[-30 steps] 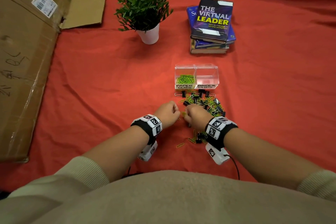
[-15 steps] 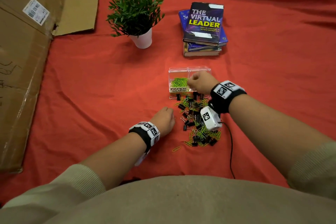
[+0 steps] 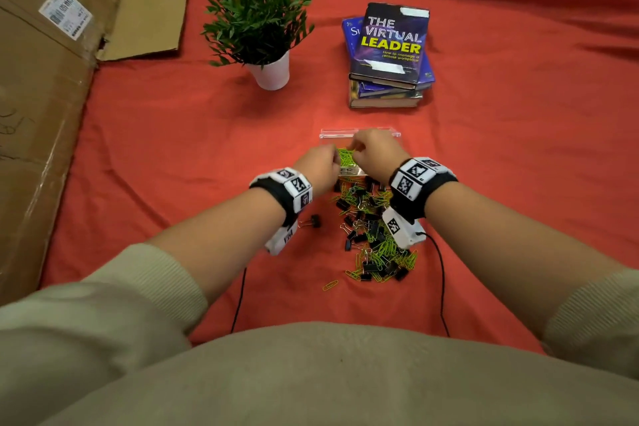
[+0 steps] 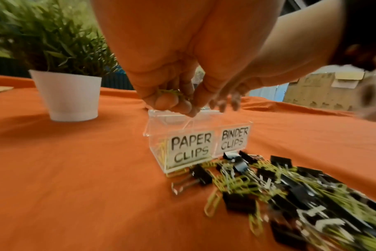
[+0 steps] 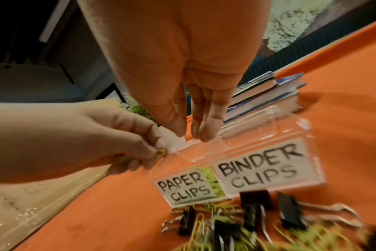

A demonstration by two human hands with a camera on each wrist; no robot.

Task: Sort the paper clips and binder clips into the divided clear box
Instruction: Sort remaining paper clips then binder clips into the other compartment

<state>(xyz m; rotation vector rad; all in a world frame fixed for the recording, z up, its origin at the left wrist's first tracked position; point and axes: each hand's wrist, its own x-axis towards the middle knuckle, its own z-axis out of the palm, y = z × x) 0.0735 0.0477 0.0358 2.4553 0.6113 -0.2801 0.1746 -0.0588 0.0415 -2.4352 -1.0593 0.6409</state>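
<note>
Over divided clear box [image 3: 359, 132], head view: both hands meet above paper-clip side. Left wrist view: left hand [image 4: 170, 95] pinches green paper clips [image 4: 171, 92] — release low, inside rim. Right wrist view: right hand [image 5: 191, 118] fingers straight, empty; binder side bare.

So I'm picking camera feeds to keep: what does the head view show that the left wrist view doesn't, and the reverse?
Only the head view shows the stack of books, the cardboard box and both wrists over the divided clear box. Only the left wrist view shows the box's two labels and the green paper clips the left hand pinches. Both show the potted plant and the mixed clip pile.
</note>
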